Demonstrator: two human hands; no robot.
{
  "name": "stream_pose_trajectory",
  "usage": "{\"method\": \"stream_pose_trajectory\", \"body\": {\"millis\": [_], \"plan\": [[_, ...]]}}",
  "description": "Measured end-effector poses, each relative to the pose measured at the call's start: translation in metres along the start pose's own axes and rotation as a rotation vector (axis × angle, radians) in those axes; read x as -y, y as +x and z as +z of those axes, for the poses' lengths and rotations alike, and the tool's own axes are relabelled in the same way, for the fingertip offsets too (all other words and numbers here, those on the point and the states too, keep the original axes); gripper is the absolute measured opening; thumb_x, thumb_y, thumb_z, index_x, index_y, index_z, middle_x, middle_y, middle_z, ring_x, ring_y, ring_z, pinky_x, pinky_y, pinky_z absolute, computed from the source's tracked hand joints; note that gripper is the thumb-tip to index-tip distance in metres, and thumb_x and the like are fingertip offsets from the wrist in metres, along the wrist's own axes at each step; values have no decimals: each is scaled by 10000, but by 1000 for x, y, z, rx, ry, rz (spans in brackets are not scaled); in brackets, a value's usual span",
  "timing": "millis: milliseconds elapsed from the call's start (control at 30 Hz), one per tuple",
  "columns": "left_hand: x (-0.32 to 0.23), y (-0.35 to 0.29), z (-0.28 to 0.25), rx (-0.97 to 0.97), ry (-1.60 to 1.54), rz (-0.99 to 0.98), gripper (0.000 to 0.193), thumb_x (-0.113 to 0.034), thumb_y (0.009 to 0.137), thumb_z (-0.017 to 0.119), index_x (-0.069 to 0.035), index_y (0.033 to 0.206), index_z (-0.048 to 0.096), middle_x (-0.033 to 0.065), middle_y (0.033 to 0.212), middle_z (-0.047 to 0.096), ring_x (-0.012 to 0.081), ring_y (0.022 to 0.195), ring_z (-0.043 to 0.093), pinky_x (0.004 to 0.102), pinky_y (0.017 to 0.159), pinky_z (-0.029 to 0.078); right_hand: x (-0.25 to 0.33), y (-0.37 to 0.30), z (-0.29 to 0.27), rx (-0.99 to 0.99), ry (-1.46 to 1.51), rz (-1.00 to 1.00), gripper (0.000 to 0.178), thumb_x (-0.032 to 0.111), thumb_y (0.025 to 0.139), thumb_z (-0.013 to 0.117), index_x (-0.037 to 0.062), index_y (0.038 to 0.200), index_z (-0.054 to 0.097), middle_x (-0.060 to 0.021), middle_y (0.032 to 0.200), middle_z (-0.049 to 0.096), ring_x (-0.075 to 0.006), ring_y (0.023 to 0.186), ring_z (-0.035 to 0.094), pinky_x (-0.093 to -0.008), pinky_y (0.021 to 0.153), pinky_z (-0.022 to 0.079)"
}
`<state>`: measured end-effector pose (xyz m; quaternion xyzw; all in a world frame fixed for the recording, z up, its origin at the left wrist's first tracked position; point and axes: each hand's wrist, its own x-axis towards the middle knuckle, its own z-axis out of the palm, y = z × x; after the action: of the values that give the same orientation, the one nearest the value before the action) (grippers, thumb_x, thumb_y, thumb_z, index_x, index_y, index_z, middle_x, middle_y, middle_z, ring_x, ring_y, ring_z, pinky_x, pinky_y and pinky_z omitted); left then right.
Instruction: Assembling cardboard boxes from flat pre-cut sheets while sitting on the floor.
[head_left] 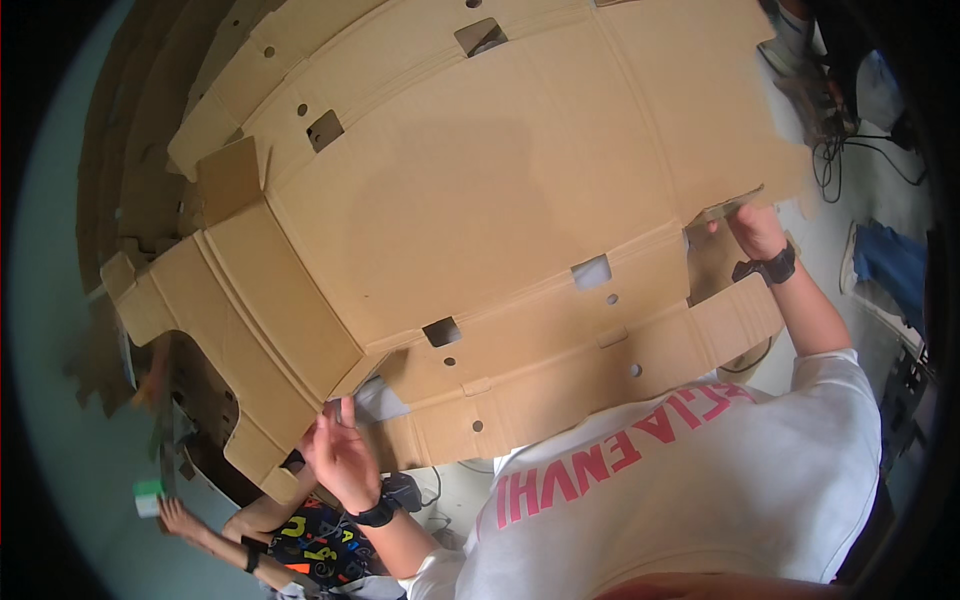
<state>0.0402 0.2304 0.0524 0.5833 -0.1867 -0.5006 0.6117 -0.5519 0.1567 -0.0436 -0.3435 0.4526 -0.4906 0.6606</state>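
A large brown cardboard sheet [480, 200] with fold creases, square cut-outs and round holes spreads out in front of me, a partly unfolded carton blank. At its near left, my left hand [342, 458] is closed on the edge beside a creased side flap [285, 300]. My right hand [757, 235] pinches a small raised flap [728, 205] at the near right corner; some of its fingers are hidden behind the cardboard. Between my hands a long near flap [570, 370] slopes toward my body. Both wrists wear black bands.
At the lower left another person's hand [178, 515] is by a small green and white box [149, 498]. More stacked cardboard [140, 140] stands at the far left. Black cables [830, 160] lie on the floor at right, near another person's shoe and blue cloth [888, 265].
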Motion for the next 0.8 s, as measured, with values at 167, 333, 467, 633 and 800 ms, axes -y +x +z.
{"method": "stream_pose_trajectory", "body": {"millis": [167,333,467,633,800], "plan": [[11,-7,19,86,439,171,557,114,896,625,-15,1409,451,133,1430,492,246,1216,566,380,987,505,33,-8,8,-13,-633,-129,436,250,867,785,12,1207,651,-97,1092,694,-240,983,666,-369,822,537],[5,3,25,69,748,114,386,49,884,721,37,1246,591,108,1171,667,202,983,676,325,885,547,46,-22,30,1,-1097,-301,476,226,827,808,-7,1213,658,-94,1019,711,-247,985,672,-357,856,531],[13,12,35,55,841,179,275,-11,881,746,40,1142,677,92,1052,721,200,911,697,329,860,549,54,-16,62,103,-1350,-370,429,244,781,847,18,1109,689,-71,968,702,-245,891,665,-348,780,529],[13,14,43,55,1156,524,246,-84,862,770,41,1069,728,96,1034,750,201,936,702,353,871,534,68,14,103,250,-1264,-852,358,226,749,862,41,991,672,-61,869,673,-256,759,639,-336,680,517],[15,13,45,19,1087,448,278,-96,854,785,40,1085,717,117,1053,742,224,946,702,352,891,527,78,31,115,290,-1256,-982,311,207,722,873,63,884,650,-53,778,641,-270,643,611,-329,589,502]]}}
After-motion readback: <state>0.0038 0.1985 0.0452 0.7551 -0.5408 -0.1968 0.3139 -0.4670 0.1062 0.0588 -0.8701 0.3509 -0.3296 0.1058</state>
